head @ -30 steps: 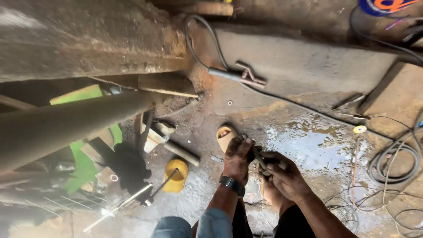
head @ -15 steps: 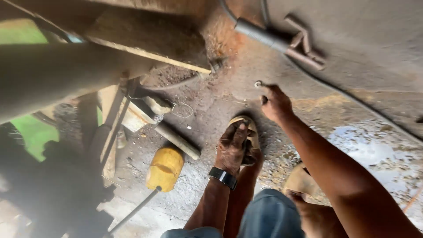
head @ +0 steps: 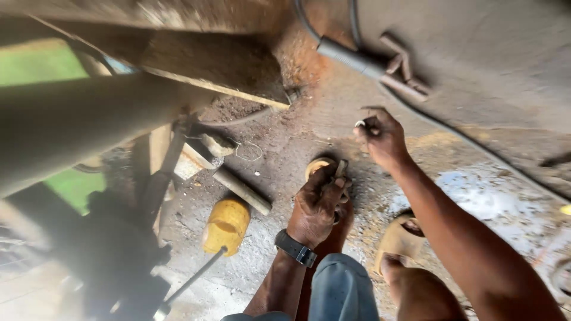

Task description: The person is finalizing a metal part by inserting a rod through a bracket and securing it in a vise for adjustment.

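My left hand (head: 318,205), with a dark wristwatch (head: 295,248) on it, is closed on a small dark metal part (head: 340,169) just above my sandalled foot (head: 318,166). My right hand (head: 383,139) reaches forward over the dirty concrete floor (head: 476,196) and pinches a small pale ring (head: 360,123) between its fingertips. Beyond that hand lies a welding electrode holder (head: 369,62) on its black cable (head: 476,148).
A yellow mallet head (head: 226,224) on a thin metal handle lies left of my knee, with a short metal bar (head: 241,190) beside it. A thick grey pipe (head: 77,128) and a wooden plank (head: 214,65) cross the upper left. My other sandal (head: 398,238) is at the right.
My right hand has left my left hand, reached out to the floor near the electrode holder and now holds the small ring slightly raised. The view has drawn closer.
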